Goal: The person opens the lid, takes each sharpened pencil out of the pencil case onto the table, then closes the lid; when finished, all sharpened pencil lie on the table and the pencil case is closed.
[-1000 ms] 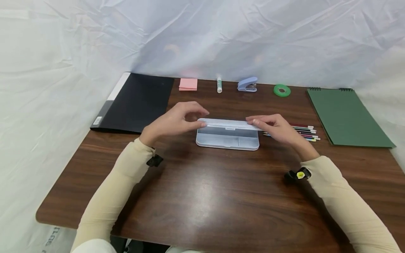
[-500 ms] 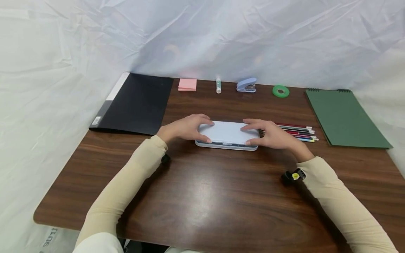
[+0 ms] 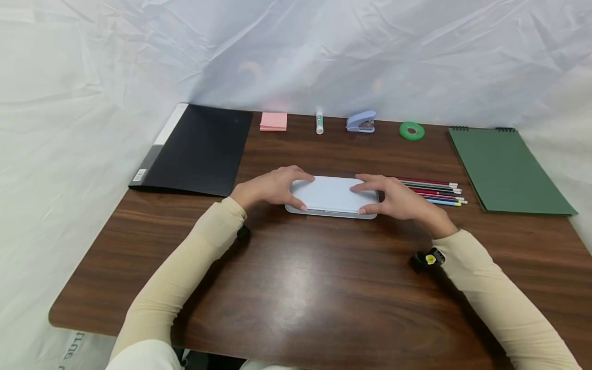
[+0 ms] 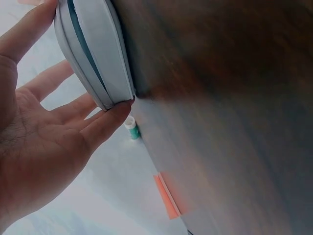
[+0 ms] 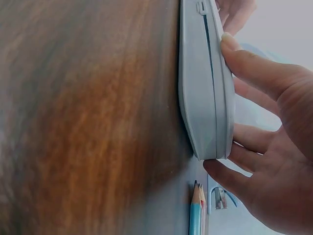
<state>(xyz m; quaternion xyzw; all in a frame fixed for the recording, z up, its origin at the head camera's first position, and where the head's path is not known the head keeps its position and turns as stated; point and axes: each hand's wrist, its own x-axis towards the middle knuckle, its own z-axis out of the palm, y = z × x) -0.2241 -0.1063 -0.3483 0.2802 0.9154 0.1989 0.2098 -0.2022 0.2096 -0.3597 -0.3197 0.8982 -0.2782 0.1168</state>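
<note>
A flat white pencil case lies on the brown table, its lid down and a thin dark gap along the seam in the left wrist view. My left hand rests over the left end, thumb near the front edge and fingers toward the back. Over the right end, my right hand is spread the same way, its thumb pressing the lid's front edge. Both little fingers touch the ends of the case. Several pencils lie side by side just right of the case, partly hidden behind my right hand.
A black folder lies at the left and a green spiral pad at the right. Along the back edge sit pink sticky notes, a glue stick, a light-blue stapler and a green tape roll.
The pencil case lid has swung down over its base from a raised position. Both hands have come onto the top, and the front gap has narrowed further in the last half second.
</note>
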